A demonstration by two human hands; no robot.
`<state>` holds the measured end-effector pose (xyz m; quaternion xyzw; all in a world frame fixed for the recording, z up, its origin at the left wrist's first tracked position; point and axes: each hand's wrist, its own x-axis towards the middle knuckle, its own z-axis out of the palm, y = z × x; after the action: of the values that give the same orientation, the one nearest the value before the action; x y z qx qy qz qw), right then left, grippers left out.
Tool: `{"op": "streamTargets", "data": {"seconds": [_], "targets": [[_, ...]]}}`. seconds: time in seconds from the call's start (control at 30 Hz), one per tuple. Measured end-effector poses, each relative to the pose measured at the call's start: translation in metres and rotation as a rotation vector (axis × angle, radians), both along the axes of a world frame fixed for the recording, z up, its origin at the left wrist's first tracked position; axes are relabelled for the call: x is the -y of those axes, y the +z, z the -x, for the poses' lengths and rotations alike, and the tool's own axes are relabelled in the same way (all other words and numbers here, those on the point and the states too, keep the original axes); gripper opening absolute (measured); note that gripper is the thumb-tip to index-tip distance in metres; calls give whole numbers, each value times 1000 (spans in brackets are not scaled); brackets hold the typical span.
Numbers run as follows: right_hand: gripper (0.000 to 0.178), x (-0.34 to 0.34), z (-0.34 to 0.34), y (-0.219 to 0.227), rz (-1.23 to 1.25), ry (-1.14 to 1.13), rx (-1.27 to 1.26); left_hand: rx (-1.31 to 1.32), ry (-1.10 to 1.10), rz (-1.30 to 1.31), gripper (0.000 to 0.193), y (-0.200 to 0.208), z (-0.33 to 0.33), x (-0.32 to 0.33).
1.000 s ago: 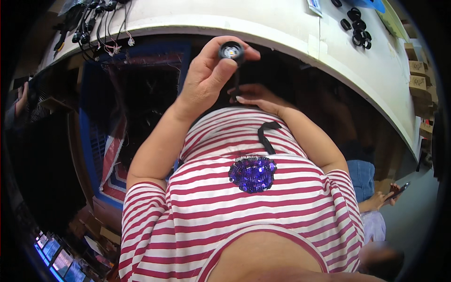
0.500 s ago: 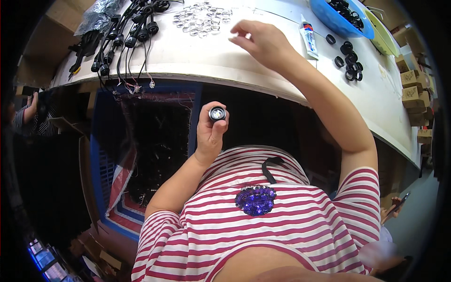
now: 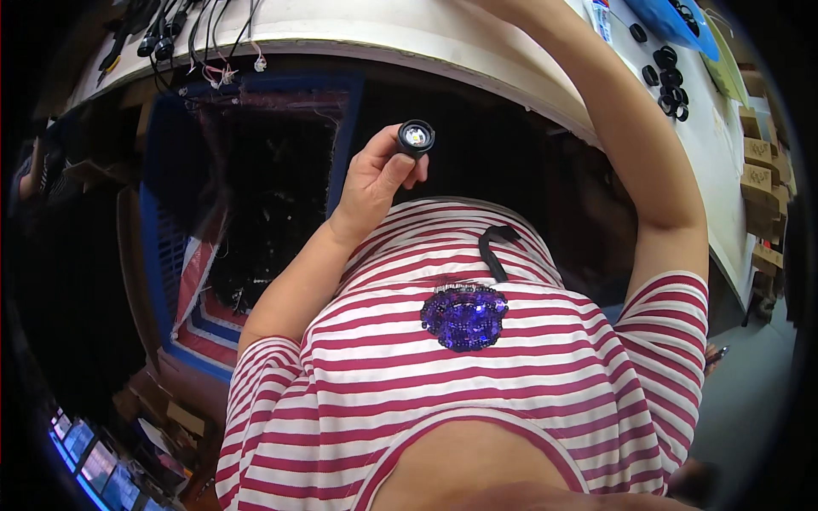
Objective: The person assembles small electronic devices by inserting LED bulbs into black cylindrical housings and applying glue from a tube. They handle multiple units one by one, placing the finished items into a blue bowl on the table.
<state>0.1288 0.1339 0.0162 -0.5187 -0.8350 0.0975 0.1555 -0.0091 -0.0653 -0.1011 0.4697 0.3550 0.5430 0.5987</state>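
Observation:
Above the dark gap between my body and the bench, my left hand (image 3: 372,179) is closed around a small black cylindrical LED lamp head (image 3: 417,136). Its round open end faces up, showing a pale, bright centre inside a dark rim. My right forearm (image 3: 626,106) reaches over the white bench (image 3: 383,32) to the top edge, where the hand runs out of view. What that hand touches cannot be seen. Several loose black rings (image 3: 670,81) lie on the bench to the right of this forearm.
Black cables (image 3: 162,38) with bare wire ends hang over the bench edge at far left. Below stands a blue plastic crate (image 3: 158,183). A blue basin (image 3: 660,21), a yellow-green container (image 3: 724,64) and a tube (image 3: 602,21) are at top right, with cardboard boxes (image 3: 758,179) beyond.
The view has shifted, so the bench sits higher and the clear discs have left the picture. My right hand has gone past the top edge. My left hand still holds the lamp head.

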Motion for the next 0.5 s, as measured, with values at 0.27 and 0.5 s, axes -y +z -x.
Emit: {"op": "streamTargets", "data": {"seconds": [0.27, 0.5], "targets": [[12, 51, -97, -18, -409, 256, 87, 157, -42, -62, 57, 37, -14, -26], [20, 71, -106, -18, -268, 129, -25, 152, -72, -149, 58, 54, -40, -41]]}}
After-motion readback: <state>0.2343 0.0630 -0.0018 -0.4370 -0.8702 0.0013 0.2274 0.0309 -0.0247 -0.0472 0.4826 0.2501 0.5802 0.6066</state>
